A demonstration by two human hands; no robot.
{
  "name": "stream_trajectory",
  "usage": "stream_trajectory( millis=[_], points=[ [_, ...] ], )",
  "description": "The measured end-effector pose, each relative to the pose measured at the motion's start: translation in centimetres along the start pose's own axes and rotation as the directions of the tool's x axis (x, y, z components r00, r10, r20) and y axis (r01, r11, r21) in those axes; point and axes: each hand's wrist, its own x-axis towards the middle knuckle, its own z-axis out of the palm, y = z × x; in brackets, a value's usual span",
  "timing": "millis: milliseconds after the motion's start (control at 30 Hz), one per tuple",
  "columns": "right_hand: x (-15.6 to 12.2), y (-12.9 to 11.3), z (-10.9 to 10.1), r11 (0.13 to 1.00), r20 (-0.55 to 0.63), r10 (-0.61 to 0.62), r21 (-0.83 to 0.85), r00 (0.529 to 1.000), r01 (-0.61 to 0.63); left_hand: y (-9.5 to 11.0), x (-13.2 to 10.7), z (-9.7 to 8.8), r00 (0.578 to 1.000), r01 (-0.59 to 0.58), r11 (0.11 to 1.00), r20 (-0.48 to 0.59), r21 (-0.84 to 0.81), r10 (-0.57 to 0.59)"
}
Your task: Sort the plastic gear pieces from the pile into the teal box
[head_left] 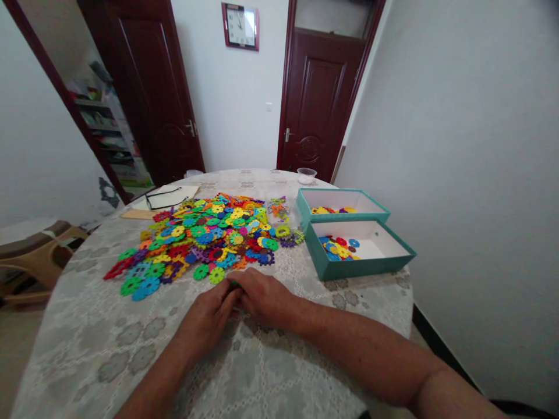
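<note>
My left hand [215, 308] and my right hand [262, 295] meet at the near side of a big heap of plastic snowflake discs [209, 235]. Between the closed fingers of both shows a sliver of a green disc [234, 284]; my fingers cover most of it. Just beyond my knuckles lie a lime disc [216, 275] and a darker green disc [201, 272], flat on the cloth. The heap mixes red, yellow, blue, green, purple and orange pieces, round and notched at the rim, with some square ones among them.
Two teal boxes with white insides stand at the right, a near box [367, 269] and a far box [345, 217], each with some discs. Eyeglasses [163, 199] rest on paper at the back left. A clear bowl [306, 175] sits at the far edge of the tablecloth [144, 361].
</note>
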Motion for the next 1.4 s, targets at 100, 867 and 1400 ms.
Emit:
stream_trajectory(
  millis=[100,867,1400],
  points=[
    [0.0,-0.1,-0.1,0.998,0.029,-0.014,-0.058,0.999,0.016,0.2,0.0,0.2,0.998,-0.005,1.0,0.061,-0.023,0.006],
    [-3.6,7.9,-14.3,0.542,-0.627,0.218,-0.559,0.748,-0.627,-1.3,-0.9,-1.9,0.992,0.029,0.779,-0.117,0.627,0.056],
    [0.1,1.8,1.8,0.949,0.065,0.014,-0.316,0.998,0.008,-0.4,-1.6,-1.3,0.993,-0.12,0.795,0.068,0.595,0.098]
  ],
)
